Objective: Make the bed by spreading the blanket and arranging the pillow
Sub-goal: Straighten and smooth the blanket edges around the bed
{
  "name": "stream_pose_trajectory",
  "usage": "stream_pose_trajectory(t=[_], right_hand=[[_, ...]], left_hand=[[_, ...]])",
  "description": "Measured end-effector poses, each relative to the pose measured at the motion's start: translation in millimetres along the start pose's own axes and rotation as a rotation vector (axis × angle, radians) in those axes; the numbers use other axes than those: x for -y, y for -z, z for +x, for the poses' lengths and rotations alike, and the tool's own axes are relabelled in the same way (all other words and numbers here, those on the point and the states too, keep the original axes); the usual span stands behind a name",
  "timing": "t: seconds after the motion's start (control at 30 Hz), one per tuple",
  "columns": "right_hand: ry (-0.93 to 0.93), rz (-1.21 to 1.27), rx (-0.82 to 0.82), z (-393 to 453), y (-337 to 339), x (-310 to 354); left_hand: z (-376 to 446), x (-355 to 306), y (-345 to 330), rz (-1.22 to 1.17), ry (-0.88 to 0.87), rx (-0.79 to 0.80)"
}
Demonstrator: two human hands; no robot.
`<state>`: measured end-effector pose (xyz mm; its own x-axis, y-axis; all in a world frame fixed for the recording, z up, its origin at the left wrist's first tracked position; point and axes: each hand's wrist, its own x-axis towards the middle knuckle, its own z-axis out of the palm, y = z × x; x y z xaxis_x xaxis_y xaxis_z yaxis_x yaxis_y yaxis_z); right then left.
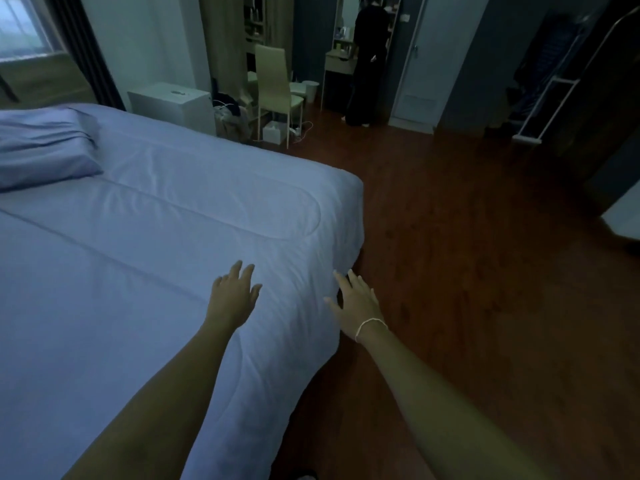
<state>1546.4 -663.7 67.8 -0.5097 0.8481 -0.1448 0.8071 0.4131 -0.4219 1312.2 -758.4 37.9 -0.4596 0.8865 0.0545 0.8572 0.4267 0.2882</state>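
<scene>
A pale blue quilted blanket (166, 209) lies spread flat over the bed and hangs over its right side and foot corner. A matching blue pillow (45, 147) rests at the head of the bed, far left. My left hand (232, 295) lies flat on the blanket near the bed's right edge, fingers apart, holding nothing. My right hand (356, 303), with a thin white band on the wrist, is open at the blanket's hanging edge, fingers spread beside the fabric.
Dark wooden floor (467, 271) stretches to the right of the bed. A white bedside cabinet (173, 105) and a pale chair (277, 88) stand beyond the bed. A person in dark clothes (369, 60) stands at a dressing table. A rack (540, 109) leans far right.
</scene>
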Motion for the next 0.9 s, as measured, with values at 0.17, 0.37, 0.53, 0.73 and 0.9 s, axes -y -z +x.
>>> stream_pose_trajectory(t=[0.17,0.37,0.53,0.73,0.9], right_hand=[[-0.001,0.09,-0.065,91.7,42.6,-38.5],[0.038,0.127,-0.019,232.9,76.0,-84.0],[0.055,0.117,0.029,365.8,115.9,-134.3],[0.11,0.021,0.14,516.6,154.0,-184.1],[0.159,-0.058,0.267,631.3,145.6,-194.5]], left_hand=[[96.1,-61.6,-16.0,-0.078,-0.062,-0.014],[230.2,-102.9,-45.1,-0.068,-0.049,-0.045],[349.2,-134.8,-63.7,-0.04,0.054,-0.039],[466.0,-169.1,-88.9,-0.117,0.226,-0.09],[530.4,-165.2,-121.7,-0.132,0.336,-0.08]])
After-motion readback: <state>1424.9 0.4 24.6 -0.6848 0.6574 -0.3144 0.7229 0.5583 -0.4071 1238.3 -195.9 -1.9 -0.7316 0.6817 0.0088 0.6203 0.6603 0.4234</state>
